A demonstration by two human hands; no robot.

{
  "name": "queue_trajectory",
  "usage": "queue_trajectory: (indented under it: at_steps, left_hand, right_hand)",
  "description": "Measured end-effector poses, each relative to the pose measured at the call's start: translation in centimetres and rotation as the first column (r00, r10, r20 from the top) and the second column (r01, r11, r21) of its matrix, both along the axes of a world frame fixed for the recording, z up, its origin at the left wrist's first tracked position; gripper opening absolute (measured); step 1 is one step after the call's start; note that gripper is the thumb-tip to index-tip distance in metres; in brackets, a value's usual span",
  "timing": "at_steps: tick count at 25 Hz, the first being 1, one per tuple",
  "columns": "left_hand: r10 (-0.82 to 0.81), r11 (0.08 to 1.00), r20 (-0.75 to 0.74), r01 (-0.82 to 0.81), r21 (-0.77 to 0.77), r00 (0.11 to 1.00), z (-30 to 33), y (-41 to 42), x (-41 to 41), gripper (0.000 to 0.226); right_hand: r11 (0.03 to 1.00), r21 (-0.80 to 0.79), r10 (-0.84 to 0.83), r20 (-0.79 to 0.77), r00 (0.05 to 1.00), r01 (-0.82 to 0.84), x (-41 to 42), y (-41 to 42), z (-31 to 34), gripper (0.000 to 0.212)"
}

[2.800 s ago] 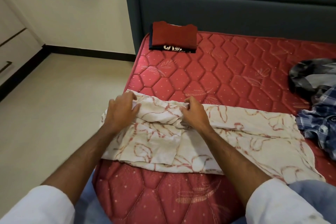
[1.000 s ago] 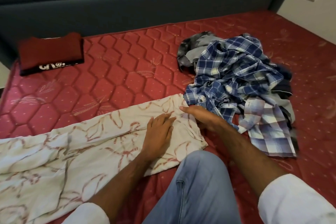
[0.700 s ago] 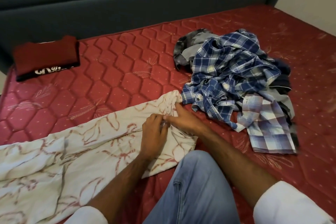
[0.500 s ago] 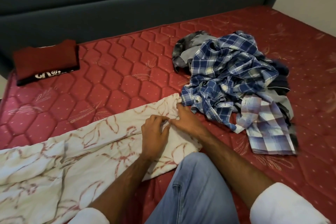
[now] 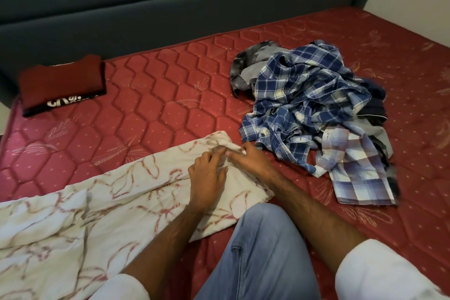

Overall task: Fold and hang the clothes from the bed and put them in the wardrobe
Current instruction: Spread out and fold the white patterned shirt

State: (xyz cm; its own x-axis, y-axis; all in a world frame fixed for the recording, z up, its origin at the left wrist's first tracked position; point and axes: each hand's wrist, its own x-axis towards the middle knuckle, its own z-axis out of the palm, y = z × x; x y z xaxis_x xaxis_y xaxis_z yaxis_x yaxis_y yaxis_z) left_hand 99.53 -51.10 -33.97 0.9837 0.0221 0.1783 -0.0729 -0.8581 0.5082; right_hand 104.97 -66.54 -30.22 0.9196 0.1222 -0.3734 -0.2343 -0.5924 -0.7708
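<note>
The far right corner of the cream floral cloth (image 5: 126,197) is pinched by both hands, the left hand (image 5: 207,175) and the right hand (image 5: 248,161) meeting fingertip to fingertip.

A second ago the left hand was laid flat on the cloth; now its fingers are curled and the corner is gathered up from the red mattress (image 5: 151,109). The next fold seems to be started. The checked shirts (image 5: 314,105) lie unfolded just beside, and a folded red garment (image 5: 60,83) is kept near the headboard.
</note>
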Motion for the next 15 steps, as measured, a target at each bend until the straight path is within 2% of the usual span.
queue_trajectory:
  at_steps: [2,3,7,10,11,12,13,15]
  left_hand:
    - [-0.102,0.987,-0.009,0.102,0.124,0.995,0.5,-0.2,0.3,0.065]
    - [-0.147,0.979,-0.021,0.149,0.138,0.989,0.7,-0.2,0.6,0.068]
    - [-0.147,0.988,-0.023,0.145,-0.059,0.989,1.0,0.1,1.0,0.078]
    - [-0.098,0.983,0.034,0.102,-0.151,0.995,0.4,0.5,0.3,0.074]
    - [-0.081,0.979,0.046,0.089,-0.183,0.996,0.3,0.6,0.2,0.076]
    - [-0.074,0.972,0.051,0.084,-0.220,0.996,0.3,0.7,0.2,0.079]
    - [-0.071,0.963,0.053,0.082,-0.255,0.996,0.3,0.9,0.3,0.083]
    - [-0.071,0.946,0.045,0.081,-0.315,0.996,0.3,1.3,0.6,0.088]
  right_hand:
    - [0.999,0.043,-0.013,0.012,1.000,0.013,0.1,0.1,0.0,0.054]
    - [0.998,0.051,-0.024,0.019,1.000,0.023,0.1,0.1,-0.1,0.048]
    - [0.986,0.158,-0.051,-0.015,0.999,0.053,0.4,-0.1,-0.3,0.015]
    - [0.966,0.257,0.047,-0.012,0.999,-0.042,-0.3,0.4,0.7,0.026]
    - [0.970,0.203,0.130,0.043,0.991,-0.136,-0.7,0.8,1.4,0.028]
    - [0.963,0.068,0.253,0.125,0.959,-0.262,-1.1,1.2,2.2,0.031]
    - [0.922,-0.131,0.383,0.181,0.906,-0.364,-1.5,1.9,2.7,0.033]
    - [0.789,-0.460,0.545,0.217,0.810,-0.407,-2.6,3.4,3.4,0.039]
